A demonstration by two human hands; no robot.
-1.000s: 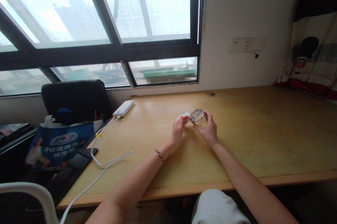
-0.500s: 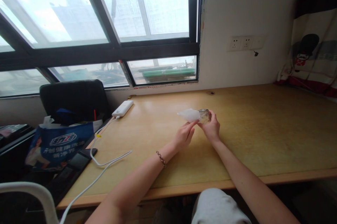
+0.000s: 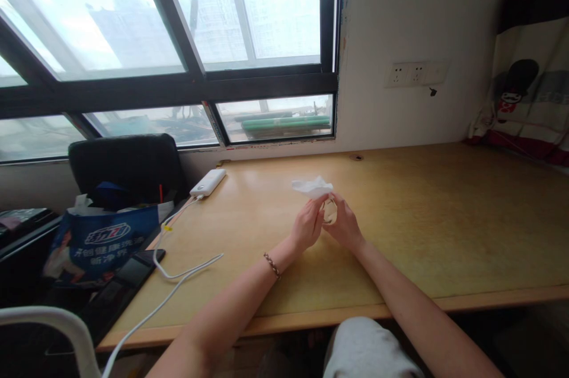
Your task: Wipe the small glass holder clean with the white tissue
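Above the table (image 3: 444, 218), my two hands meet around a small clear glass (image 3: 329, 211), its round end facing me. My right hand (image 3: 349, 227) is closed round the right side of it. A crumpled white tissue (image 3: 312, 186) sticks out past the fingers of my left hand (image 3: 306, 224). That hand is closed on the tissue and presses against the left side of the glass. Fingers cover much of the glass, and the lower part of the tissue is hidden.
A white power bank (image 3: 208, 182) lies at the table's left edge, with a white cable (image 3: 178, 277) trailing down from it. Left of the table are a blue bag (image 3: 106, 242) and a black chair (image 3: 124, 159). A window and wall sockets (image 3: 416, 74) are behind.
The glass has tilted so its round end faces me, and it has shifted left and down with my right hand. My left hand has closed in around its side. The tissue has moved slightly left.
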